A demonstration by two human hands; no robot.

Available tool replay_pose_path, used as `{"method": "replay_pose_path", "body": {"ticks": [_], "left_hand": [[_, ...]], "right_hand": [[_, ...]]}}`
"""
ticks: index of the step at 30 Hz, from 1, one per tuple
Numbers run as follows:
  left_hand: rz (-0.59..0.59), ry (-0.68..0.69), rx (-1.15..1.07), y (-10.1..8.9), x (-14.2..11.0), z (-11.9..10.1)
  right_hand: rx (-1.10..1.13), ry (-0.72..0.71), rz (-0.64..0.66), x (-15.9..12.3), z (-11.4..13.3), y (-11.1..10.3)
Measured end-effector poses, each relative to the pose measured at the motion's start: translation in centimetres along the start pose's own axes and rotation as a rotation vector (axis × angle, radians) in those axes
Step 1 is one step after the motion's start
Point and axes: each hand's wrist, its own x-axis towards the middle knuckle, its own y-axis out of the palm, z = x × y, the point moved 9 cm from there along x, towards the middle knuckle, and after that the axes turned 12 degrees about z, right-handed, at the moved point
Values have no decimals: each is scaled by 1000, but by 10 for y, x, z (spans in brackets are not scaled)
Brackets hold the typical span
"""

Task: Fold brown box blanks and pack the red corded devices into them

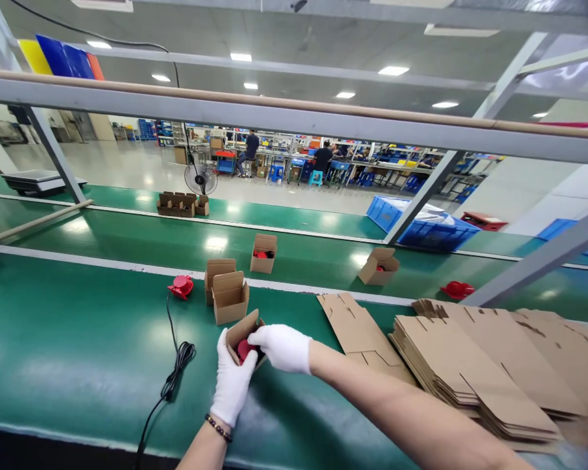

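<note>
Both my hands wear white gloves and meet at a small open cardboard box (242,331) on the green table (78,352). My left hand (232,382) grips the box from below and the side. My right hand (283,348) is closed over the box mouth, pressing a red part (245,349) with a black piece into it. Two folded-up empty boxes (228,295) stand just behind. A red part with a black cable (181,286) lies to the left of them.
Stacks of flat cardboard blanks (475,372) lie at the right. On the conveyor (298,254) behind sit a box with a red part (263,253), another box (379,265), a loose red part (457,289) and grouped boxes (182,203). People work far off.
</note>
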Motion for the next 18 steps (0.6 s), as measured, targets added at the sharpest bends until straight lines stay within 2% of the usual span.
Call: {"method": "replay_pose_path", "body": {"ticks": [4,8,12,15,18], "left_hand": [[147,76,0,1,-1,3],[142,115,71,0,1,9],[125,139,147,0,3,13],[75,168,199,-6,4,12],[42,169,224,-13,3,11]], "right_hand": [[107,-82,-133,-27,0,5],[62,-24,-216,-24,-1,13],[-106,14,-156,-6,10,13],[-226,-35,-65,5,29,17],[-305,-82,-14,4,41,21]]}}
